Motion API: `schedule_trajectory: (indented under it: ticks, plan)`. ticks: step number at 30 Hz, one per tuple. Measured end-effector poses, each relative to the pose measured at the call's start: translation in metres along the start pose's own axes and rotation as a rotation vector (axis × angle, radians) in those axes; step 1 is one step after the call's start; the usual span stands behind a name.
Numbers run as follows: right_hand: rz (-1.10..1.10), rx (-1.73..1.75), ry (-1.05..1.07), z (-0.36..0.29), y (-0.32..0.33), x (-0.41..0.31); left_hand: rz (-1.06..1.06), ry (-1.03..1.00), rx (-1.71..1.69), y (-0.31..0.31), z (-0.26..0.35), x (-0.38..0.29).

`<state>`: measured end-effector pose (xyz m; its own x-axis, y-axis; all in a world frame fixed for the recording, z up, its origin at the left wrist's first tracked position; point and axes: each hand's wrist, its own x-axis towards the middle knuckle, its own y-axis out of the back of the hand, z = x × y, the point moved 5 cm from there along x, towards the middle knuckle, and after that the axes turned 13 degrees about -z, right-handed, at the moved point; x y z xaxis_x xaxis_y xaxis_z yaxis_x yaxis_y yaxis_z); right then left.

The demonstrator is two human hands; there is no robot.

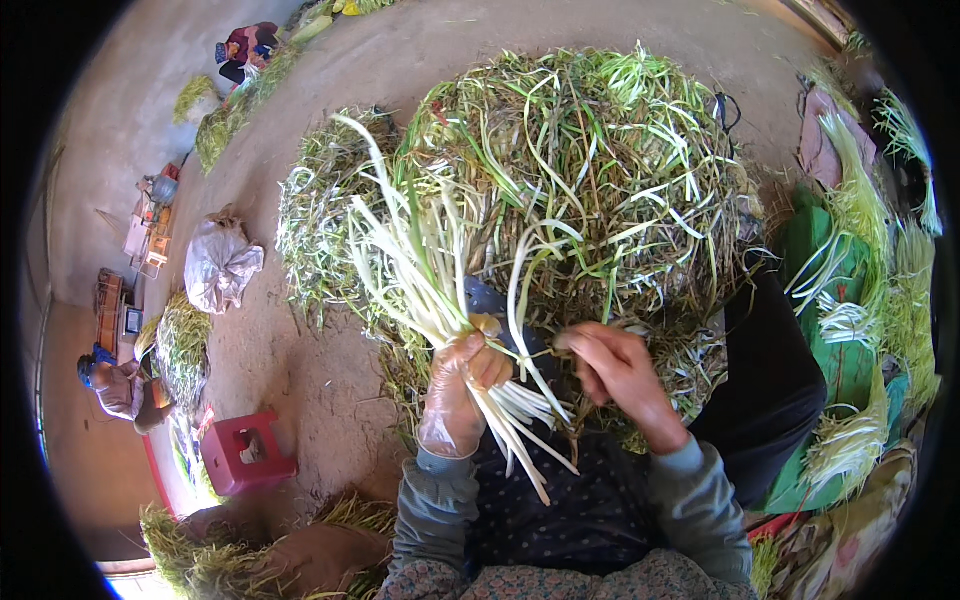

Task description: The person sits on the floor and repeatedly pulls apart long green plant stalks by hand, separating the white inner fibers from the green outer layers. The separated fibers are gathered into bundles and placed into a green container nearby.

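My left hand, in a clear plastic glove, grips a bunch of pale green-and-white leafy stalks, likely chives. Their white ends stick out below the fist towards my lap. One separate stalk curves down between my hands, its top bent over. Bare and slightly blurred, my right hand pinches a thin leaf strand that stretches across from the bunch. Just beyond both hands rises a large heap of stripped leaves, green and dried brown mixed.
Bundles of trimmed stalks lie on green sacking at my right. To the left stand a red plastic stool and a tied white sack. Farther off, one person and another person sit beside leaf piles.
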<state>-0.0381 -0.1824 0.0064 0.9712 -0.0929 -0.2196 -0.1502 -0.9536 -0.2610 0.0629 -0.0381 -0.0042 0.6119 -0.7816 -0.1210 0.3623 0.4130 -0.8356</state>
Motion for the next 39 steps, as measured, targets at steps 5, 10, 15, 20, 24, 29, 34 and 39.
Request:
schedule_trajectory:
  ticks: [5, 10, 15, 20, 24, 29, 34, 39]
  plan:
    - [-0.171, 0.61, 0.097, 0.031, -0.025, 0.042, 0.079, 0.055, 0.122, -0.006, -0.009, -0.004]
    - [0.385, 0.669, 0.441, 0.007, 0.048, -0.018, 0.106, -0.032, 0.136, 0.016, 0.001, -0.01]
    - [0.563, 0.438, 0.637, -0.032, 0.115, -0.064, 0.091, -0.117, 0.097, 0.032, 0.018, -0.016]
    - [0.316, 0.043, 0.288, -0.012, 0.045, -0.02, 0.073, -0.087, 0.285, 0.008, 0.014, -0.013]
    - [0.137, -0.101, 0.176, 0.003, -0.01, 0.006, 0.11, 0.11, 0.355, -0.011, -0.019, -0.004]
    - [0.16, -0.15, 0.109, 0.026, -0.011, 0.004, 0.202, 0.085, 0.401, -0.004, -0.016, -0.004]
    - [0.429, -0.828, -0.199, 0.079, 0.083, -0.042, 0.2, -0.086, 0.191, 0.008, 0.018, -0.005]
    - [0.478, -0.925, -0.022, 0.029, 0.059, -0.041, 0.182, -0.067, 0.155, 0.008, 0.015, -0.003]
